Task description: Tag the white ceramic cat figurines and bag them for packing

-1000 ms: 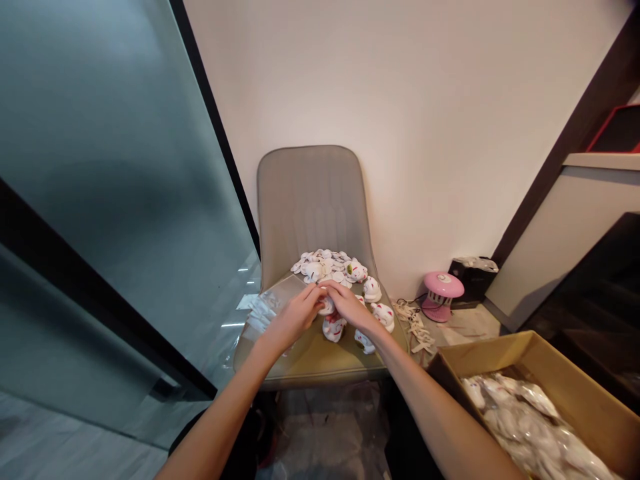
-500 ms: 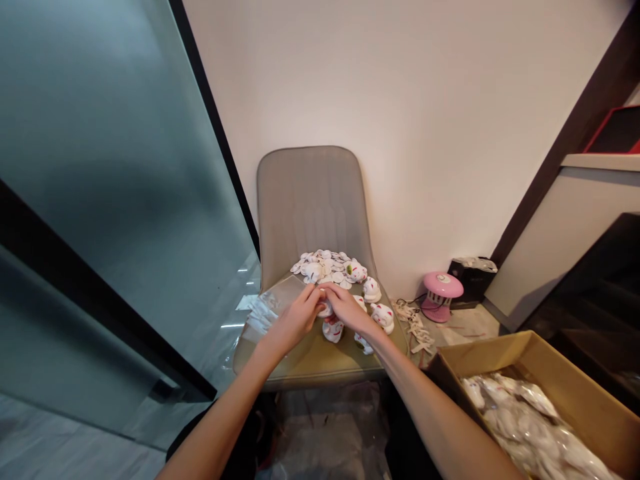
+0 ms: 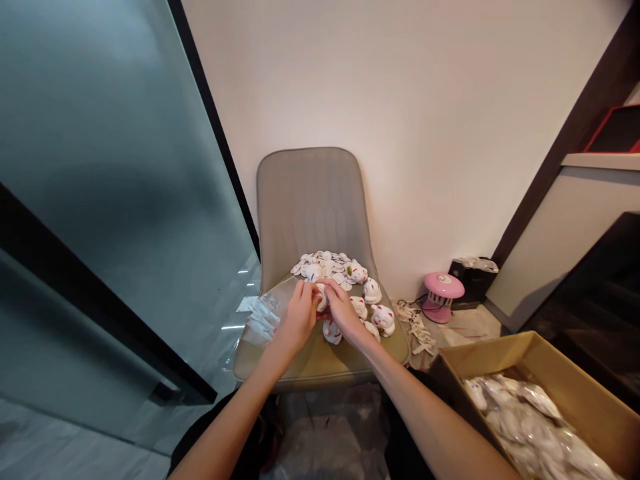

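Note:
My left hand [image 3: 299, 319] and my right hand [image 3: 341, 307] meet over the seat of a beige chair [image 3: 310, 200]. Together their fingers pinch a small white figurine [image 3: 321, 299] with red marks. Several more white cat figurines [image 3: 383, 318] stand on the seat to the right of my hands. A heap of flat white round pieces [image 3: 325, 263] lies at the back of the seat. Clear plastic bags [image 3: 265, 317] lie on the seat's left side, under my left wrist.
A cardboard box [image 3: 530, 353] holding bagged white figurines sits at lower right. A pink mushroom-shaped gadget [image 3: 443, 295] and pale cords [image 3: 415, 327] lie on the floor by the wall. A glass partition with a dark frame [image 3: 125, 200] stands to the left.
Both hands drew slightly nearer to me and lifted the figurine a little; the view shifted a touch. The other figurines stayed put.

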`<state>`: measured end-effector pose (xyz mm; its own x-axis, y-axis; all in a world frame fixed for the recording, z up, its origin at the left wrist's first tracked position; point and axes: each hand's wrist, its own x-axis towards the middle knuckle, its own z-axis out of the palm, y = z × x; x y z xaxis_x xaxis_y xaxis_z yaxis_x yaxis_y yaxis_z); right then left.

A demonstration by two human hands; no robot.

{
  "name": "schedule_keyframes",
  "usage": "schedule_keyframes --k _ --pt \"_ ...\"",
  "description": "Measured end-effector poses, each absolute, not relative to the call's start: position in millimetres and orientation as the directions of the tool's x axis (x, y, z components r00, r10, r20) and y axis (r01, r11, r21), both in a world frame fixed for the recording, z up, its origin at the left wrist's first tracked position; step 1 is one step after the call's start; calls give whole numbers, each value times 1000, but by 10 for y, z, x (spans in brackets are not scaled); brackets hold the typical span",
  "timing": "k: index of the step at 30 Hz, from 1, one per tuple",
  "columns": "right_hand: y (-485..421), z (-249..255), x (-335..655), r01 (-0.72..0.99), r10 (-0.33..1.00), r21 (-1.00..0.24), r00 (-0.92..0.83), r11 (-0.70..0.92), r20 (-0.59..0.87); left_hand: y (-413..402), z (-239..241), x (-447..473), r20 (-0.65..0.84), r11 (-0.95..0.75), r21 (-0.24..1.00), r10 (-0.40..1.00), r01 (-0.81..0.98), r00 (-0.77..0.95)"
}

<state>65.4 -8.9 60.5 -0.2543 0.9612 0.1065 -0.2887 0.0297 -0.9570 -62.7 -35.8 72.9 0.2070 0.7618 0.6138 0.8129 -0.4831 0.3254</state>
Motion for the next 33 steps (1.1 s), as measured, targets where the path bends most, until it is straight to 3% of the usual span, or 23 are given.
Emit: schedule_keyframes --k 12,21,33 --pt "-86 575 569 -286 967 -947 -158 149 200 -409 756 -593 651 -436 354 750 828 116" --pt "-105 625 591 -328 962 -942 -228 71 152 -389 729 -660 673 -527 368 719 766 171" --pt "-90 653 623 -346 951 -935 -253 81 176 -439 750 -651 712 -518 413 696 749 89"
